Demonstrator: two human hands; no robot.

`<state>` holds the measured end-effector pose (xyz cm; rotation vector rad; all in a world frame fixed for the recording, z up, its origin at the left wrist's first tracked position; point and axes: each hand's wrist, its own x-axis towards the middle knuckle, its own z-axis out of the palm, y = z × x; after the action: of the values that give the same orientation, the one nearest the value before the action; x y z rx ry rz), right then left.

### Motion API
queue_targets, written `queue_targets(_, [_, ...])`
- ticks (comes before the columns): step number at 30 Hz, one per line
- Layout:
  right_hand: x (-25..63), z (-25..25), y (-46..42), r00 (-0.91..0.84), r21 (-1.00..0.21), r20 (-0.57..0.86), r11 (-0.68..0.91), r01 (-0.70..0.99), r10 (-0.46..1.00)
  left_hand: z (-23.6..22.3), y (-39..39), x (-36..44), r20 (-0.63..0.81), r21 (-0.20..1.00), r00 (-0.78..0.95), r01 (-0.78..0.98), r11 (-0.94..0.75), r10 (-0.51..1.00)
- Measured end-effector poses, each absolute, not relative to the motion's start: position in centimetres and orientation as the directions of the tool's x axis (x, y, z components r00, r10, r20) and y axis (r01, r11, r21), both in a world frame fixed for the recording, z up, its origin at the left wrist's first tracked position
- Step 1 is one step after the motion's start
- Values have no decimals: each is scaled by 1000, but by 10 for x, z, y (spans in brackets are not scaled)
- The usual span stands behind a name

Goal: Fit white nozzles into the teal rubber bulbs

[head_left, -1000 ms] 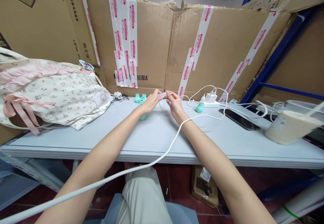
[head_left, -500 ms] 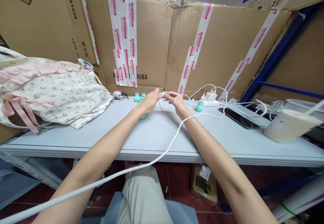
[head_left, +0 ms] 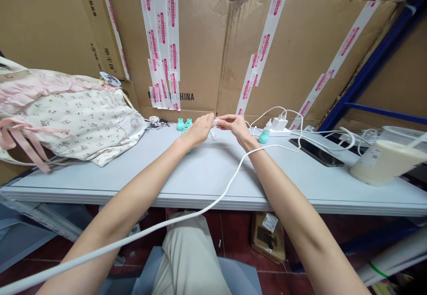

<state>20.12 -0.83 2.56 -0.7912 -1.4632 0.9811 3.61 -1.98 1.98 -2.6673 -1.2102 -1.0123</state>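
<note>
Above the back middle of the table, my left hand and my right hand meet, both with closed fingers. Between their fingertips is a small clear, whitish piece, too small to name and partly covered by the fingers. Just below it, small clear pieces are on the table. Several turquoise vase-shaped pieces stand beside my left hand, some hidden behind it. To the right of my right hand stands another turquoise piece with a clear tip on top.
A white cable crosses in front of my arms. At the right are a charger on a power strip, a phone and a drink cup. A floral bag lies left; a cardboard wall closes the back.
My fingertips have drawn closer together around the clear piece, and my right hand has turned slightly. The whole view has shifted a little; the things on the table stay put.
</note>
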Motion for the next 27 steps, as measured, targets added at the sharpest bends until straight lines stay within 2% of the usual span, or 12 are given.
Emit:
queue_targets(11, [195,17,-5,-171,-897,431,441,24,886,21,-15,32,593,250,439,696,-673,675])
queue_targets(21, [196,13,-3,-139,-924,366,378,66,920,26,-8,18,692,238,442,607,-759,571])
queue_targets(25, [194,10,-2,-148,-869,450,470,155,881,28,-3,17,740,326,369,534,-780,562])
queue_targets(27, [192,6,-2,-105,-759,565,565,323,819,28,4,13,778,410,236,512,-755,582])
